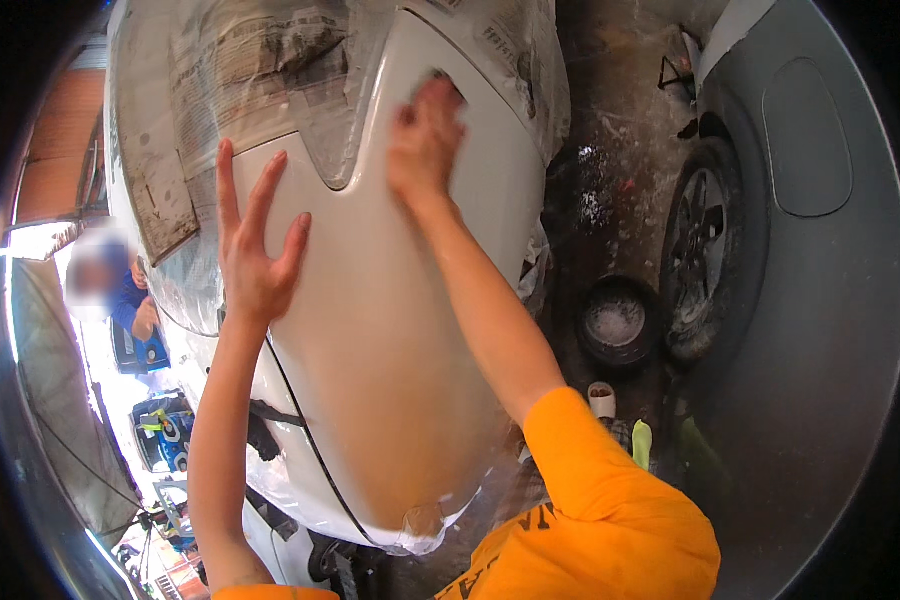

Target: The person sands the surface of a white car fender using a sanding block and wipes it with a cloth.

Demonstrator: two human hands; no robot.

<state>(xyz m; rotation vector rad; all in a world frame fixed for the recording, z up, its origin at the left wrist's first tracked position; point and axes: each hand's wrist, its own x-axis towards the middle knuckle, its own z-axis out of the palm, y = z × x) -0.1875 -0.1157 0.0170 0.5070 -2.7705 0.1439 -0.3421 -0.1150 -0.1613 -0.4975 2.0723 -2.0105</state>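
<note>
A glossy white car body panel (pixel 400 330) curves away in front of me, with paper and clear plastic masking (pixel 230 70) around its far end. My left hand (pixel 257 245) lies on the panel's left part, fingers spread and nothing held. Farther forward and to the right, my right hand (pixel 427 145) presses flat against the panel, its fingers together over a small dark pad (pixel 448 85). Motion blurs this hand, and it covers most of the pad, so its exact kind cannot be made out.
Close on the right stands a grey car (pixel 820 300) with a black wheel (pixel 700 250). A black bucket (pixel 617 322) of foamy water sits on the wet floor (pixel 600 170) between the cars. Beyond the panel at left is another person in a blue sleeve (pixel 128 300).
</note>
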